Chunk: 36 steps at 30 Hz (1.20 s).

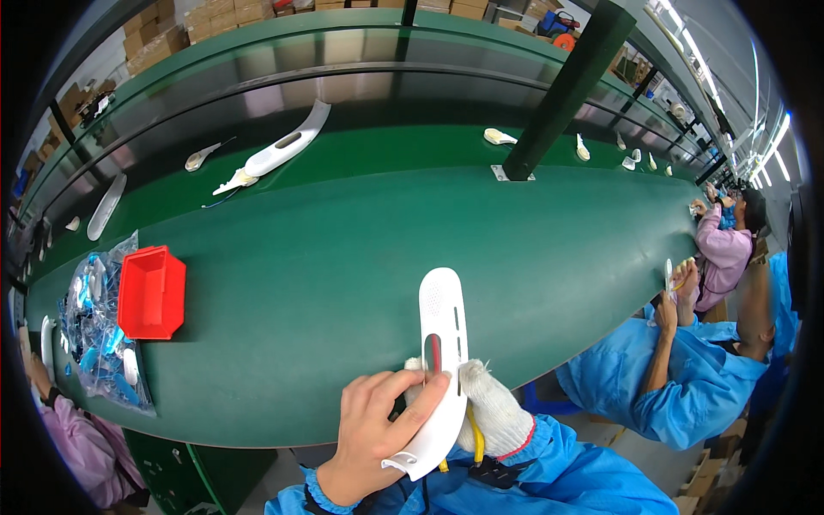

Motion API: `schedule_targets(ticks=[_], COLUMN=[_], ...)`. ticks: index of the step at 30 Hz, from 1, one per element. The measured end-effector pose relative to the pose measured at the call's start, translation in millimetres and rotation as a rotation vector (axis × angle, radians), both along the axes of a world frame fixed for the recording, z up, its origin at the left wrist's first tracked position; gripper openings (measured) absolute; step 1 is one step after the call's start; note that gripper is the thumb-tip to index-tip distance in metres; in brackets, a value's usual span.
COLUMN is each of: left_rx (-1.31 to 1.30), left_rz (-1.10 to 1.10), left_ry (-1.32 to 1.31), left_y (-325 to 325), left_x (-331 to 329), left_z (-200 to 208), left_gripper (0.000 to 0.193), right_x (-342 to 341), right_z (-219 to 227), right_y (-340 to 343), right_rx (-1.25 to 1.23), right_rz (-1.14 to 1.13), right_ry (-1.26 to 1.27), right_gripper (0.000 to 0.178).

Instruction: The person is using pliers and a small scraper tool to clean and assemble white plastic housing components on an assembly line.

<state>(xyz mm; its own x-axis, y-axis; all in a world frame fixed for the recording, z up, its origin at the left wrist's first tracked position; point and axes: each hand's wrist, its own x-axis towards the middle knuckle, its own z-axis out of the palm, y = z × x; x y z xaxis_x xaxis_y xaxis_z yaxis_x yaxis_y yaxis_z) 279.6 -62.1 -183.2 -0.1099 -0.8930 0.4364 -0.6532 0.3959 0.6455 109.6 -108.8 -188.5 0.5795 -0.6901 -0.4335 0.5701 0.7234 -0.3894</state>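
A long white plastic shell (442, 322) with small holes, side slits and an oval opening is held up in front of me, its curved end toward my body. My bare left hand (378, 425) grips its near left side, thumb pressed on the top face. On the other side, my right hand (493, 408) in a white knitted glove closes round the shell's edge. A yellow-handled tool (476, 436) sticks out below the gloved hand; its working end is hidden. Something red shows in the oval opening; I cannot make out what it is.
At left, a red bin (153, 293) stands beside a clear bag (103, 335) of blue-and-white parts. White shells (287, 150) and small pieces lie on the green belt (360, 150) beyond the table. A green post (566, 94) rises at back right. Co-workers (678, 369) sit to the right.
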Motion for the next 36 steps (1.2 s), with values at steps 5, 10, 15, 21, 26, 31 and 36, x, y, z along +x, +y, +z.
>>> schedule_targets(ticks=[5, 10, 15, 21, 26, 31, 36], left_rx=[-0.094, 0.048, 0.062, 0.065, 0.108, 0.131, 0.129], left_rz=[0.054, 0.385, 0.44, 0.362, 0.376, 0.349, 0.347], left_ry=[-0.145, 0.315, 0.302, 0.379, 0.449, 0.459, 0.497], left_y=[-6.5, 9.2, 16.5, 13.7, 16.4, 16.3, 11.3], left_x=[8.3, 53.1, 67.9, 73.3, 80.8, 90.3, 94.3], left_z=[-6.3, -28.7, -47.1, -53.4, -39.6, -43.5, -46.4], left_gripper=[0.059, 0.053, 0.037, 0.029, 0.024, 0.022, 0.02], right_x=[5.1, 39.4, 88.8, 84.7, 127.3, 196.2, 239.5], right_z=[20.9, 97.0, 100.8, 27.4, 36.8, 35.7, 16.9], right_y=[-25.9, -110.9, -228.1, -314.6, -320.2, -370.5, -419.3], right_rx=[-0.178, -0.774, -1.602, -1.599, -1.387, -1.569, -1.47], right_rz=[0.131, -0.039, -0.034, 0.349, 0.029, 0.155, 0.362], right_ry=[0.187, 0.753, 1.747, 2.036, 1.713, 1.907, 2.102], right_gripper=[0.048, 0.05, 0.07, 0.067, 0.041, 0.039, 0.037])
